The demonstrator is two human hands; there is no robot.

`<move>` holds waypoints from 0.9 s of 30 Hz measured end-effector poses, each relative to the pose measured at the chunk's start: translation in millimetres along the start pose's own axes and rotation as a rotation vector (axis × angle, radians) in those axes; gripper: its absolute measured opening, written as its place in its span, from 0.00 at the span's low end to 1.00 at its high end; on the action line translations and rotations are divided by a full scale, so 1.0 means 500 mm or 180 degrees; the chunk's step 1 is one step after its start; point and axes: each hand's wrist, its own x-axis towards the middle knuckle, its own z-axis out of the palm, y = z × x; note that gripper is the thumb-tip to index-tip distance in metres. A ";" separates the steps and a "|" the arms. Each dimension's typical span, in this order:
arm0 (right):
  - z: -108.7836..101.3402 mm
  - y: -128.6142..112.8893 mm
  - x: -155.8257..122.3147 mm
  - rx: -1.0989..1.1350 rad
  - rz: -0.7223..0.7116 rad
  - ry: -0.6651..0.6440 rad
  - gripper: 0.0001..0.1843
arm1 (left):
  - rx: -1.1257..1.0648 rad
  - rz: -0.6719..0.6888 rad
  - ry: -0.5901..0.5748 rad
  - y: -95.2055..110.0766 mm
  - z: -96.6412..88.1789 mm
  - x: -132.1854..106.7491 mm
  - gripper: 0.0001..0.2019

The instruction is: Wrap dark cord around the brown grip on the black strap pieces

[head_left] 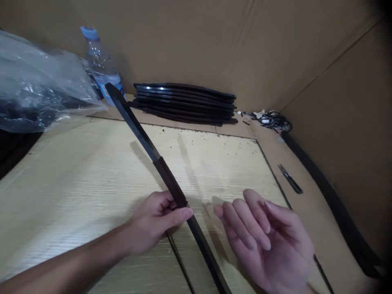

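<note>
A long, narrow black strip (137, 131), with a dark brown ribbed sleeve (169, 179) around its middle, slants across the view. My left hand (159, 218) is closed on it at the sleeve's lower end, thumb on top. The strip's near end runs out of the bottom of the frame. To the right of the strip and apart from it, my right hand (266, 245) is turned palm up. Its fingers are loosely curled, and I see nothing in the palm.
Several similar black strips (183, 102) lie stacked at the back. A water bottle (102, 67) and a clear plastic bag (45, 81) stand at the left. Small snips (290, 179), a tangled heap (272, 120) and a long black band (324, 196) lie along the right cardboard wall.
</note>
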 end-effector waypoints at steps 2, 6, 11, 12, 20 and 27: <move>0.000 0.000 0.000 0.0047 -0.0043 0.0036 0.18 | 0.0132 -0.0023 0.0064 -0.002 -0.001 -0.001 0.10; -0.001 -0.001 0.000 -0.0026 -0.0130 0.0063 0.22 | 0.0346 -0.0115 0.0123 -0.004 -0.001 -0.001 0.12; -0.002 0.000 0.001 -0.0249 -0.0201 0.0081 0.25 | 0.0259 -0.0124 0.0060 -0.009 -0.002 0.000 0.11; -0.002 0.000 0.001 -0.0253 -0.0199 0.0081 0.26 | 0.0251 -0.0120 0.0048 -0.009 -0.002 0.000 0.10; -0.001 0.000 0.003 0.0071 -0.0137 -0.0119 0.24 | 0.0284 -0.0104 0.0080 -0.001 0.000 0.001 0.10; 0.005 0.015 0.000 -0.0331 -0.0292 0.0327 0.19 | 0.0217 -0.0098 0.0041 0.003 0.001 0.000 0.10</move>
